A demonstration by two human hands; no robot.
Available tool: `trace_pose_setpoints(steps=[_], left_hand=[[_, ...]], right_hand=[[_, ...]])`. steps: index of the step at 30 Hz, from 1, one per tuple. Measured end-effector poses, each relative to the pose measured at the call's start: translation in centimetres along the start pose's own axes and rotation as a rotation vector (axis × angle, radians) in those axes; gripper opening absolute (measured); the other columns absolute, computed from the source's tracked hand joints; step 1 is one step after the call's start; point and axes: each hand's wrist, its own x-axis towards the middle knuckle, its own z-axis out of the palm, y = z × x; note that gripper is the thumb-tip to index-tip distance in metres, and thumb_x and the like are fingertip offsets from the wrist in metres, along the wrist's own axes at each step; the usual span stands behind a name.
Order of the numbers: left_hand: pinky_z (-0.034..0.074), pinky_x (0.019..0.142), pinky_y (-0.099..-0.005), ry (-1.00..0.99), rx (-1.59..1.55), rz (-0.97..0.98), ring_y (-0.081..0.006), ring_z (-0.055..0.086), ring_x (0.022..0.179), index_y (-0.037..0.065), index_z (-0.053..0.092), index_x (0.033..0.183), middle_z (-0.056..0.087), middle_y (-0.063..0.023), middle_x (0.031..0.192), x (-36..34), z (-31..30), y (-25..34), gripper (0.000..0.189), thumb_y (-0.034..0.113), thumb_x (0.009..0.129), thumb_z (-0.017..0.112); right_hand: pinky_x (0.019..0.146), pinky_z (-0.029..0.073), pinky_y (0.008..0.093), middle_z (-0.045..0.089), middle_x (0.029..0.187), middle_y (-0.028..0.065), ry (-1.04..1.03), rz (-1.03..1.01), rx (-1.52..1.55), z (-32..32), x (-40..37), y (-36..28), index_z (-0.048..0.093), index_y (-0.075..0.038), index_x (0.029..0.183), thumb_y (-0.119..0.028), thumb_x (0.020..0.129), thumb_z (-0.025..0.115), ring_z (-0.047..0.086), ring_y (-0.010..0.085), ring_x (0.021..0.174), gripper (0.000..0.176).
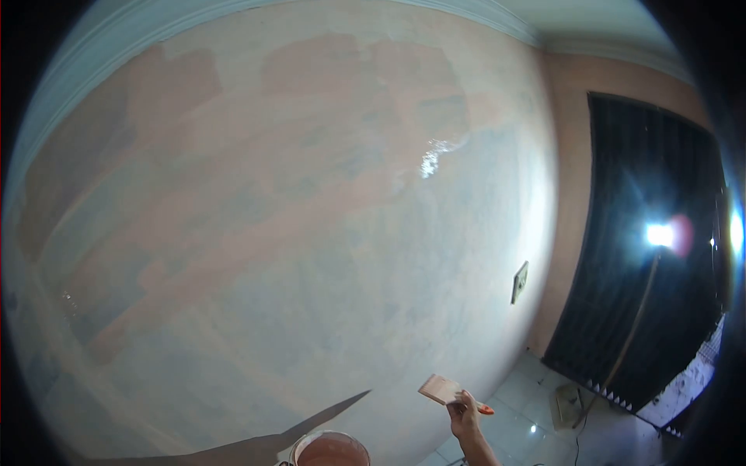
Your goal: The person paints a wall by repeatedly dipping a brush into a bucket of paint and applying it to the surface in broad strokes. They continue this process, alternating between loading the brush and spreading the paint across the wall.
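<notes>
My right hand (465, 415) is closed around a wide paintbrush (441, 389) near the bottom of the view. Its orange handle end (486, 409) sticks out to the right of my fingers, and the broad bristle end points up and left in front of the wall. Left of the hand, at the lower edge, a bucket (360, 446) holds pinkish-brown paint (332, 452); its lower part is cut off. My left hand is out of the frame. Uneven pink patches (179, 256) cover parts of the pale wall (350, 311), and some spots shine wet.
A switch plate (520, 282) sits on the wall at right. Beyond the corner, a bright lamp (660, 235) stands on a pole before a dark shutter (622, 179). Its base (568, 405) and a cable (578, 444) rest on the tiled floor (505, 419). White cornice (155, 31) edges the ceiling.
</notes>
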Motion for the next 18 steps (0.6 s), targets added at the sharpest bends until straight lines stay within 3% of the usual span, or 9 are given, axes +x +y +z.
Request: trace_pose_setpoints(steps=[4,6,10,18], left_hand=[[0.045,0.040,-0.0297,-0.048,0.011,0.016,-0.0174,0.054,0.044,0.005,0.051,0.084,0.054,-0.0058,0.057,-0.3,0.8,0.5,0.014,0.005,0.081,0.065],[0.044,0.040,-0.0297,0.003,-0.030,-0.027,-0.0173,0.054,0.044,0.006,0.049,0.085,0.053,-0.0050,0.058,-2.1,2.4,3.9,0.015,0.003,0.081,0.064],[0.044,0.041,-0.0294,-0.083,0.031,0.012,-0.0163,0.053,0.044,0.008,0.047,0.085,0.053,-0.0040,0.060,1.1,0.8,0.1,0.018,0.002,0.081,0.064],[0.044,0.040,-0.0286,-0.082,0.042,0.082,-0.0169,0.052,0.041,0.007,0.046,0.078,0.053,-0.0054,0.054,2.6,0.4,-0.3,0.018,0.002,0.081,0.063]], right_hand=[[0.087,0.056,0.0417,0.061,0.107,0.0124,0.031,0.020,-0.064,0.3,-0.3,-0.5,0.057,-0.004,0.112,-0.019,0.085,0.068,0.062,0.0259,0.097,0.032],[0.086,0.056,0.0413,0.061,0.106,0.0121,0.041,0.016,-0.066,0.2,-0.4,-0.9,0.058,-0.005,0.111,-0.019,0.085,0.068,0.063,0.0257,0.096,0.032],[0.084,0.057,0.0401,0.061,0.105,0.0110,0.034,0.011,-0.031,-0.1,-0.1,-1.0,0.058,-0.006,0.111,-0.019,0.086,0.068,0.063,0.0250,0.095,0.031],[0.085,0.057,0.0387,0.062,0.104,0.0102,0.032,-0.015,-0.008,0.3,-0.9,-0.9,0.057,-0.005,0.115,-0.018,0.086,0.066,0.064,0.0228,0.095,0.033]])
